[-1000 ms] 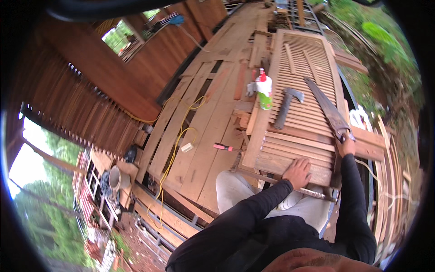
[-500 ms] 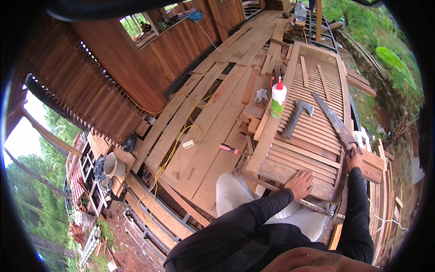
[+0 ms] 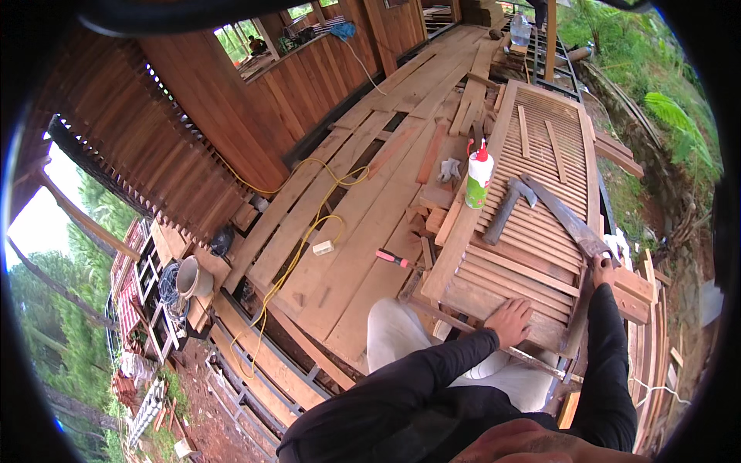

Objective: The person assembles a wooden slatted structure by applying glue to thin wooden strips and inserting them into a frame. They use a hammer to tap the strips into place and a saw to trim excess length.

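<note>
In the head view, a person's left hand [image 3: 510, 322] lies palm down, grasping nothing, on the near end of a slatted wooden panel [image 3: 451, 258]. To its right, the right hand [image 3: 603, 270] has its fingers curled around the handle of a handsaw [image 3: 566, 219], whose blade slants forward and left from that hand across the slats. Ahead of the left hand, a dark-handled tool [image 3: 504, 216] lies beside a white-and-green bottle [image 3: 478, 184].
</note>
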Tool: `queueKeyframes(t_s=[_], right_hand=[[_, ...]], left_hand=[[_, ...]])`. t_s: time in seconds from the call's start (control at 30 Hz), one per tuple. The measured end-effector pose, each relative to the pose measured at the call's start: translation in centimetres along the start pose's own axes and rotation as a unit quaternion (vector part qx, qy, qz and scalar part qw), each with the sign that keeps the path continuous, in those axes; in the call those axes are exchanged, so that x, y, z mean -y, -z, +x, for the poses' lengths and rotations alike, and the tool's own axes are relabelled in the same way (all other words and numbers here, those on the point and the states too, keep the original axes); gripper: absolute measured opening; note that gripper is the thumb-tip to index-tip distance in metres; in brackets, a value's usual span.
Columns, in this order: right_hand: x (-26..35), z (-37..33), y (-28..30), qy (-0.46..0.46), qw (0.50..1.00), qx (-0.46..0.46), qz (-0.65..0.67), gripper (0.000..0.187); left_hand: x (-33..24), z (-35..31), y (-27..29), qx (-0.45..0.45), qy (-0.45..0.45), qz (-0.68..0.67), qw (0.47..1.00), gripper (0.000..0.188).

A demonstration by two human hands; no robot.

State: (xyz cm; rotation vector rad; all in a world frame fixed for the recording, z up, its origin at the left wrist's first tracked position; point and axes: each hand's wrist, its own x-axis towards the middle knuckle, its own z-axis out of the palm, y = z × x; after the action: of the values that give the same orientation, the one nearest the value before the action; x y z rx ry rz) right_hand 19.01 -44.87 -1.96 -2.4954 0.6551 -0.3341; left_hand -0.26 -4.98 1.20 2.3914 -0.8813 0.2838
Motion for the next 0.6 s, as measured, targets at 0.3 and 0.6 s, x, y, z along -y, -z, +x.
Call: queueKeyframes(t_s=[0.3, 0.6], right_hand=[[2.5, -4.0, 0.9, 0.036, 0.997, -0.049, -0.043, 0.059], [5.8, -1.2, -0.5, 0.035, 0.999, -0.018, -0.021, 0.070]], left_hand=[[0.2, -0.3, 0.5, 0.026, 0.019, -0.001, 0.999, 0.052], [0.0, -0.4, 0.5, 0.036, 0.022, 0.012, 0.999, 0.055]])
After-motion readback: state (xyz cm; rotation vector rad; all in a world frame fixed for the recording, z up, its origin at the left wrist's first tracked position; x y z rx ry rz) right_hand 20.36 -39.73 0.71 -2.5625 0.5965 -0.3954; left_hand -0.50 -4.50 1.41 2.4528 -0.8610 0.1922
